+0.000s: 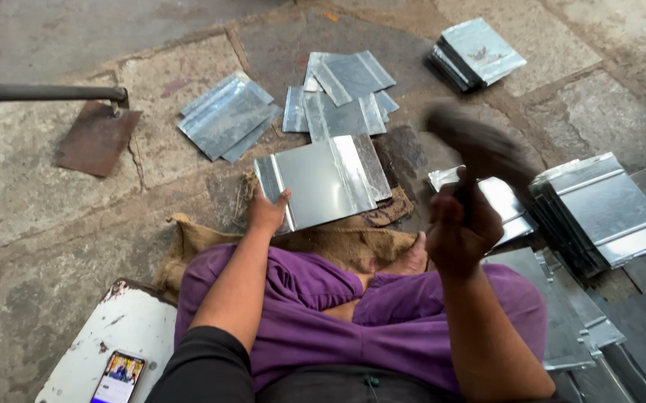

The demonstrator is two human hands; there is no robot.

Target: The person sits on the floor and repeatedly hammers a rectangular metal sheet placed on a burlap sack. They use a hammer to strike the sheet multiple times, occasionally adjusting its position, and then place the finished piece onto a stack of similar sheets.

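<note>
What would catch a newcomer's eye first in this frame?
Most striking is the right hand, raised at centre right and gripping a motion-blurred dark mallet. Just left of it, the left hand steadies a shiny folded metal sheet lying on burlap sacking. Other metal sheets lie scattered on the stone floor beyond.

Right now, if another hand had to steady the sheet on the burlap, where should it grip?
Probably the bare far right corner of the metal sheet, coming from the right. It lies flat on the burlap; the left hand already pins its near left edge, and the right hand holds a blurred mallet raised.
</note>
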